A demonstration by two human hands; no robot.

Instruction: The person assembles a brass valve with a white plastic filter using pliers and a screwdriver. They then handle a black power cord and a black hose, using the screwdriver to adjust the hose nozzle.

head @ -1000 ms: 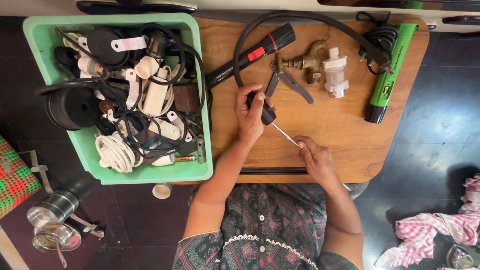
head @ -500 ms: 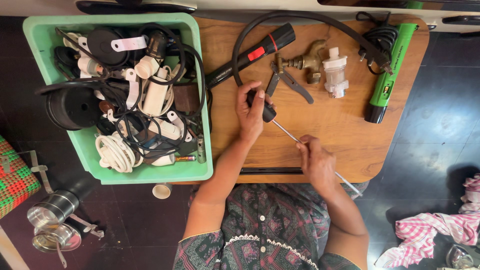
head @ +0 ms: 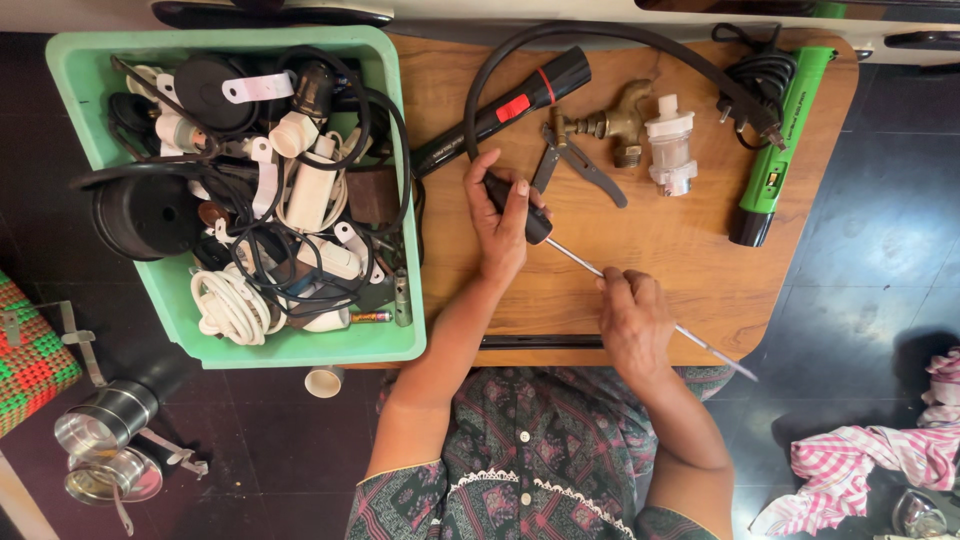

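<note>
A long screwdriver with a black handle and thin metal shaft lies slanted over the wooden table. My left hand is closed around its black handle near the table's middle. My right hand grips the shaft lower down, close to the table's front edge. The shaft's tip sticks out past my right hand and over the edge.
A green bin full of cables, plugs and plastic parts fills the table's left. At the back lie a black torch, pliers, a brass tap, a clear plastic fitting and a green tool. Metal vessels stand on the dark floor at left.
My right hand has slid a little along the shaft, and more of the tip now shows beyond the table's edge. My left hand stays on the handle.
</note>
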